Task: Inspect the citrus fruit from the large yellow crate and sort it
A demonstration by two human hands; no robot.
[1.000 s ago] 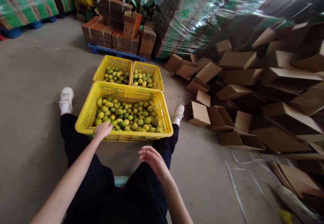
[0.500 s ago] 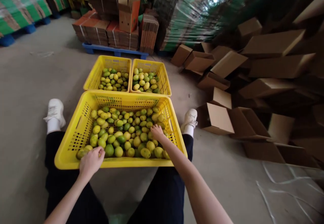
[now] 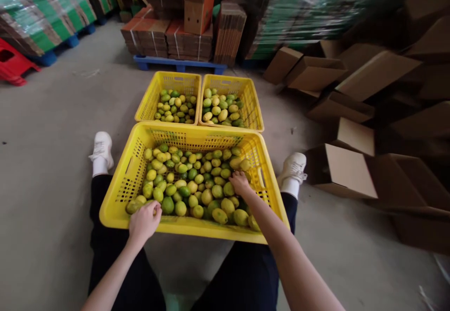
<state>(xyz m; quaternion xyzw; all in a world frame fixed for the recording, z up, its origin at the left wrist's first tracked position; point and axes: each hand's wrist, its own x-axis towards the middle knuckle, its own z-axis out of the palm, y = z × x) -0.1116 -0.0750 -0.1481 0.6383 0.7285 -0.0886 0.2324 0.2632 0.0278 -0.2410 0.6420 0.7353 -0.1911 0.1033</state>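
A large yellow crate (image 3: 211, 230) stands between my legs, with many green and yellow lemons (image 3: 192, 187) in it. At its near left corner, my left hand (image 3: 146, 219) is closed with curled fingers over the rim; what is inside them, if anything, is hidden. My right hand (image 3: 241, 183) reaches into the right part of the crate and rests on the fruit with bent fingers. Its fingertips are hidden among the lemons, so a grip cannot be made out.
Two smaller yellow crates (image 3: 168, 76) (image 3: 258, 109) with lemons touch the large crate's far side. Beyond them, flattened cartons (image 3: 149, 37) lie on a blue pallet (image 3: 180, 66). Open cardboard boxes (image 3: 351, 168) are heaped at the right. A red stool (image 3: 14, 65) is at the far left.
The view has turned left, so the crates and boxes appear farther right, and a red stool has come into view. Both hands remain in nearly the same places at the crate.
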